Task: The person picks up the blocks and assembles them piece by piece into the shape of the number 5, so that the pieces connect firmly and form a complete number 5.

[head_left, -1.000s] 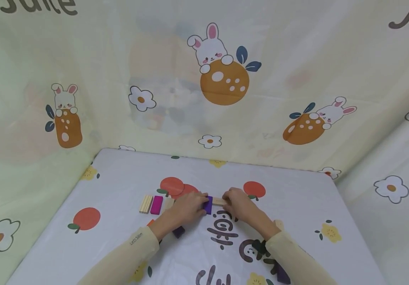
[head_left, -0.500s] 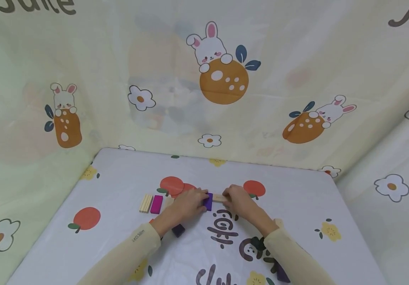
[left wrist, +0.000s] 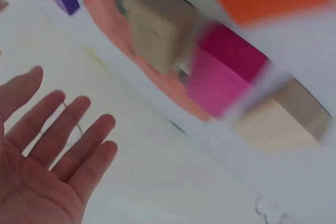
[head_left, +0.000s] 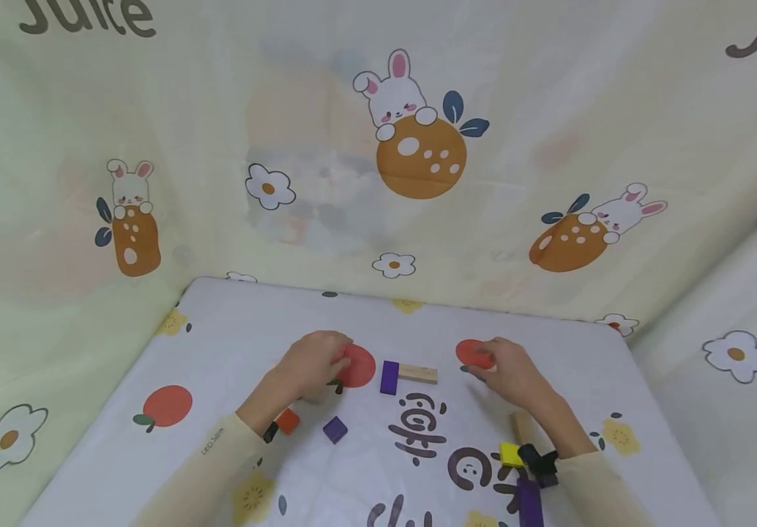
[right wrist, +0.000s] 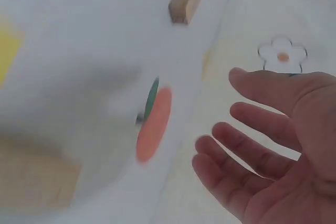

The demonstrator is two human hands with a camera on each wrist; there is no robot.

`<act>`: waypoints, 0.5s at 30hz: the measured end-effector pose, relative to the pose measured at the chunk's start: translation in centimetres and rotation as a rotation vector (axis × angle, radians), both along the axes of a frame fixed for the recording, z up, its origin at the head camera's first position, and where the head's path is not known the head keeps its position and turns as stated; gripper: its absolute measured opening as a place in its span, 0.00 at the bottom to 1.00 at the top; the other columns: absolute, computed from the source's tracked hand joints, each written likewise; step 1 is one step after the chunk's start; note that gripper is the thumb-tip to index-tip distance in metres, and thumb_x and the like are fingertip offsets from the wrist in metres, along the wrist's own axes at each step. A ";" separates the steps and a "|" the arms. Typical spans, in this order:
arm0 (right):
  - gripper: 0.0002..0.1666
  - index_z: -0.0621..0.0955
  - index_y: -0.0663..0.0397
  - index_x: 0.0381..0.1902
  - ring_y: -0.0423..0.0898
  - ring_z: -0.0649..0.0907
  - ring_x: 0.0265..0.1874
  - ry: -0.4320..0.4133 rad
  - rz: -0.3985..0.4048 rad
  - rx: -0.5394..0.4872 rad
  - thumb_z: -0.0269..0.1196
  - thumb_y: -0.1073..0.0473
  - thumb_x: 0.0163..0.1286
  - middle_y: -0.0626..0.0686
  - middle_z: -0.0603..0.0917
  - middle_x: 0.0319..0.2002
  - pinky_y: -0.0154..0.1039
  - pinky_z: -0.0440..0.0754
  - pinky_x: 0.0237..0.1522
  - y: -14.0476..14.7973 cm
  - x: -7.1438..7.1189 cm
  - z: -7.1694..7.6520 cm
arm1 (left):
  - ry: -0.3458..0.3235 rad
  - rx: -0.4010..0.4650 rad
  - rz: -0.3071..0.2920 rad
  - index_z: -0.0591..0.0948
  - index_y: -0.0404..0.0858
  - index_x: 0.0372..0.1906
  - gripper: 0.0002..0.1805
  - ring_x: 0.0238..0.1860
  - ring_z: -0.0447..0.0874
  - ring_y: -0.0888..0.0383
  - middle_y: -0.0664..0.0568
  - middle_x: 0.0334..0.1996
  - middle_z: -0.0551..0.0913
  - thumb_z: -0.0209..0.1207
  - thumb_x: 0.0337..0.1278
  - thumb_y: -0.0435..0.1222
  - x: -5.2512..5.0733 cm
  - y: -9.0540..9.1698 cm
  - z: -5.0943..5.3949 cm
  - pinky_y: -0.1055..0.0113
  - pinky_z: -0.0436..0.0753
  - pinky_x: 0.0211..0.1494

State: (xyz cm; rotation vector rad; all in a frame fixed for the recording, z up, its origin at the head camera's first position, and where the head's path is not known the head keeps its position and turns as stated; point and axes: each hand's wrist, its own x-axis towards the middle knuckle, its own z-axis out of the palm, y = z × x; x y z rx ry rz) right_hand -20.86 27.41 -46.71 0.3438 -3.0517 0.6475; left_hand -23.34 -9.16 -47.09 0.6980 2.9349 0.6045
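Observation:
A purple block (head_left: 389, 378) and a plain wooden block (head_left: 418, 374) lie end to side on the patterned cloth, apart from both hands. To their left is my left hand (head_left: 312, 364), fingers spread and holding nothing. Its wrist view shows a tan wooden block (left wrist: 160, 30), a pink block (left wrist: 226, 72) and a pale wooden block (left wrist: 286, 116) in a row beside the hand; in the head view the hand and arm hide them. My right hand (head_left: 512, 372) hovers over a printed red fruit at the right, with loosely bent fingers and nothing in them.
An orange block (head_left: 288, 420), a dark block (head_left: 271, 432) and a small purple block (head_left: 335, 430) lie near the left forearm. By the right forearm are a yellow block (head_left: 511, 454), a wooden block (head_left: 521, 426) and a long purple block (head_left: 530, 502).
Both hands have let go of the joined purple and wooden blocks and moved apart, the left one leftward and the right one rightward. Those two blocks stay together on the cloth.

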 end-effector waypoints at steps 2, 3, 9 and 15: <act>0.22 0.86 0.68 0.55 0.59 0.87 0.45 -0.034 -0.027 0.014 0.74 0.60 0.67 0.67 0.88 0.49 0.55 0.90 0.48 1.6 0.7 0.2 | -0.027 0.006 0.002 0.86 0.39 0.59 0.16 0.54 0.88 0.49 0.47 0.53 0.90 0.66 0.71 0.37 0.0 -1.1 0.2 0.50 0.89 0.58; 0.22 0.86 0.68 0.55 0.59 0.87 0.45 -0.049 -0.040 0.018 0.73 0.60 0.68 0.66 0.88 0.50 0.54 0.90 0.47 2.2 1.0 0.1 | -0.047 0.012 0.000 0.86 0.39 0.56 0.13 0.49 0.87 0.50 0.47 0.49 0.90 0.66 0.70 0.36 0.1 -1.6 0.3 0.51 0.89 0.53; 0.24 0.85 0.67 0.57 0.56 0.85 0.45 -0.159 -0.114 0.046 0.73 0.58 0.69 0.65 0.88 0.49 0.49 0.91 0.44 4.4 2.9 -0.4 | -0.114 -0.011 -0.004 0.86 0.39 0.55 0.14 0.36 0.77 0.57 0.52 0.35 0.85 0.68 0.66 0.31 1.0 -4.1 0.4 0.62 0.81 0.40; 0.19 0.87 0.64 0.52 0.48 0.82 0.39 -0.190 -0.096 0.079 0.74 0.58 0.67 0.55 0.88 0.42 0.42 0.86 0.40 5.1 4.7 -0.7 | -0.119 -0.053 -0.056 0.83 0.41 0.37 0.06 0.32 0.74 0.60 0.57 0.26 0.77 0.71 0.62 0.32 1.9 -4.4 -0.3 0.67 0.76 0.34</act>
